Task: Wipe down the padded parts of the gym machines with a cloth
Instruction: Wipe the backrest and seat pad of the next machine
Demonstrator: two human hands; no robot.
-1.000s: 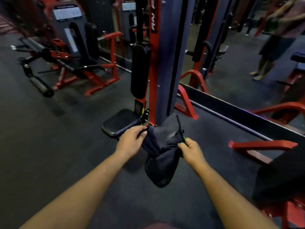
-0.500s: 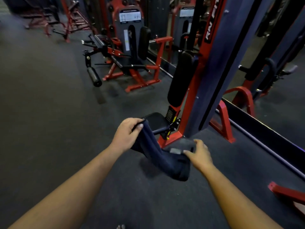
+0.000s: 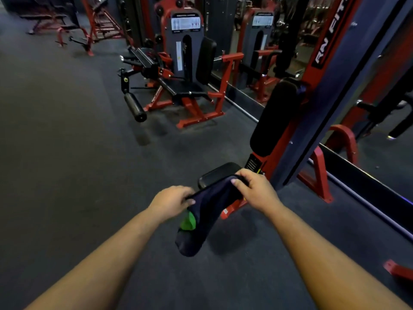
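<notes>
Down in front of the person, both bare hands hold a dark navy cloth with a green patch (image 3: 206, 214) stretched between them in the air. On the left hand (image 3: 172, 201) the fingers curl round the cloth's lower end just above the green patch, with the free tail hanging below. On the right hand (image 3: 254, 189) the fingers pinch the upper end, thumb on the near side, right over the small black padded seat (image 3: 214, 174) of a red and dark grey weight machine (image 3: 317, 113); whether the cloth touches the seat cannot be told. An upright black back pad (image 3: 274, 117) stands just beyond the seat on the machine's column. Farther back on the dark rubber floor (image 3: 67, 142) stands a red-framed leg machine with a black roller pad (image 3: 178, 86), well apart from the hands, beside a mirrored wall (image 3: 263, 41).
</notes>
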